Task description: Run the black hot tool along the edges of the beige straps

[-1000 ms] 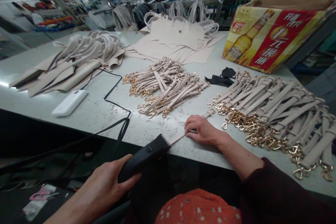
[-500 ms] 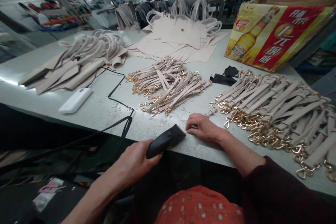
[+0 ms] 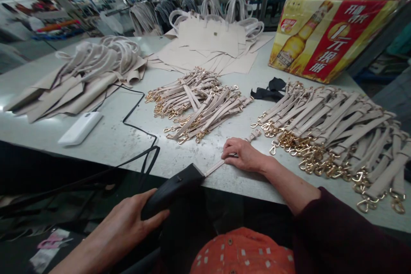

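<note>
A black handheld tool [image 3: 175, 186] is gripped in my left hand [image 3: 135, 218] at the table's front edge. Its wide tip touches the end of a thin beige strap [image 3: 214, 168]. My right hand [image 3: 242, 154] is closed on that strap and rests on the table, with the strap's far end [image 3: 254, 135] showing beyond the fingers. Behind my hands lies a pile of beige straps with gold clasps [image 3: 202, 102]. To the right spreads a larger pile of straps with gold hooks [image 3: 327, 124].
A white power bank [image 3: 81, 128] with a black cable [image 3: 131, 124] lies on the left, near beige pieces with handles [image 3: 77, 85]. Flat beige bag panels [image 3: 210, 40] lie at the back. A yellow and red carton [image 3: 327, 36] stands back right, beside black scraps [image 3: 269, 90].
My left hand has drawn the black tool down and left, away from my right hand, and more of the strap shows between them. The whole view has shifted slightly.
</note>
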{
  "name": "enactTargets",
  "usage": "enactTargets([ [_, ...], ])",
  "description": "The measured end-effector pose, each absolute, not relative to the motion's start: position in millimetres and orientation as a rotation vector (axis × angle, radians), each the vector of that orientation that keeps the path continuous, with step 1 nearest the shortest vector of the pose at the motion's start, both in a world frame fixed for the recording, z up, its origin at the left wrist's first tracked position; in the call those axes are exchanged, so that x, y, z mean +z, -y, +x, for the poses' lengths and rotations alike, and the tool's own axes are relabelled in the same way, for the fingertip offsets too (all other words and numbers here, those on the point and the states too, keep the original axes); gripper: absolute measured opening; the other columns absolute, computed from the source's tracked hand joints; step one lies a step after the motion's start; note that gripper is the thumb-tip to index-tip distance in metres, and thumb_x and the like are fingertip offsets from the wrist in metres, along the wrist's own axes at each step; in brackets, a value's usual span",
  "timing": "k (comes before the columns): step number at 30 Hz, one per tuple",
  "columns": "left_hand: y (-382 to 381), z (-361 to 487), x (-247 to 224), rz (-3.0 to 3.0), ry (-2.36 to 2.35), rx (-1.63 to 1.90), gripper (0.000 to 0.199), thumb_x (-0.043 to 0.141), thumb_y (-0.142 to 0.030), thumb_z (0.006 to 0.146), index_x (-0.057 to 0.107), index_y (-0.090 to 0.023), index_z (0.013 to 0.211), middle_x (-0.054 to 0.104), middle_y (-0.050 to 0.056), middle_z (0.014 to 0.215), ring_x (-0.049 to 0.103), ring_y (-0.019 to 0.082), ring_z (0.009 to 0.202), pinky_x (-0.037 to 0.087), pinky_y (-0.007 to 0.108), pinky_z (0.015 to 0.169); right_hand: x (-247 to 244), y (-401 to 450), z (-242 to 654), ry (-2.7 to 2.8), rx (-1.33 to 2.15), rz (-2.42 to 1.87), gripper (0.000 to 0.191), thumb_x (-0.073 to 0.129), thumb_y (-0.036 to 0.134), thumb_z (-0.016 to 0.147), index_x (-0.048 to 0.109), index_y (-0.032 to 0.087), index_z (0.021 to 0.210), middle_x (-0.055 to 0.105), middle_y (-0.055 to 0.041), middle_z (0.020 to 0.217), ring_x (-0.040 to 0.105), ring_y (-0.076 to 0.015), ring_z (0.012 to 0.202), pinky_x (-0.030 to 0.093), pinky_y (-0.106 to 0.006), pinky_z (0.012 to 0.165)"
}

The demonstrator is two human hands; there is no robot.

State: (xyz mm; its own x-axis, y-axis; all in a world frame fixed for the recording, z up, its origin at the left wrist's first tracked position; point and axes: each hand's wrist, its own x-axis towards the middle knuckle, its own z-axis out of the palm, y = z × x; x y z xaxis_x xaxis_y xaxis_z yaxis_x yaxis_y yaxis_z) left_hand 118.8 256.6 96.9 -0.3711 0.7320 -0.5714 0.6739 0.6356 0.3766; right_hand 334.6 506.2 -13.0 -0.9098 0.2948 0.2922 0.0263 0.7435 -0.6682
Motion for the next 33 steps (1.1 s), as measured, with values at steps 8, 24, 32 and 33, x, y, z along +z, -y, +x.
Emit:
enactTargets([
  [8, -291, 133, 99, 1.148, -2.026, 0.107, 0.036, 0.059, -0.047, 0.079, 0.07, -0.021, 0.101, 0.074, 0.0, 0.076, 0.071, 0.023, 0.072, 0.049, 0.024, 0.06, -8, -505, 334, 2.552, 1.023, -0.309, 0.013, 0.075, 0.007, 0.076, 0.073, 0.019, 0.08, 0.066, -0.0036, 0.089, 0.06, -0.018, 0.086, 0.045, -0.031, 0.08],
  [24, -270, 144, 103, 1.191, -2.077, 0.156, 0.027, 0.06, -0.041, 0.078, 0.07, -0.021, 0.093, 0.071, 0.003, 0.084, 0.067, 0.022, 0.08, 0.045, 0.026, 0.066, -11, -503, 338, 2.612, 1.015, -0.271, 0.008, 0.065, 0.017, 0.085, 0.072, 0.02, 0.084, 0.067, -0.0067, 0.093, 0.061, -0.0204, 0.087, 0.046, -0.034, 0.079],
  [32, -303, 154, 95, 1.247, -2.054, 0.258, 0.029, 0.059, -0.037, 0.077, 0.072, -0.019, 0.096, 0.073, 0.003, 0.083, 0.066, 0.02, 0.078, 0.046, 0.025, 0.065, -16, -505, 338, 2.595, 1.052, -0.271, 0.008, 0.065, 0.019, 0.085, 0.072, 0.022, 0.084, 0.067, -0.0058, 0.093, 0.062, -0.0202, 0.088, 0.046, -0.033, 0.077],
  [33, -302, 153, 97, 1.244, -2.058, 0.262, 0.028, 0.059, -0.037, 0.078, 0.072, -0.019, 0.095, 0.073, 0.003, 0.083, 0.066, 0.02, 0.078, 0.046, 0.025, 0.065, -15, -504, 338, 2.584, 1.053, -0.274, 0.008, 0.066, 0.018, 0.085, 0.072, 0.022, 0.083, 0.067, -0.0058, 0.092, 0.062, -0.0203, 0.087, 0.046, -0.033, 0.077],
])
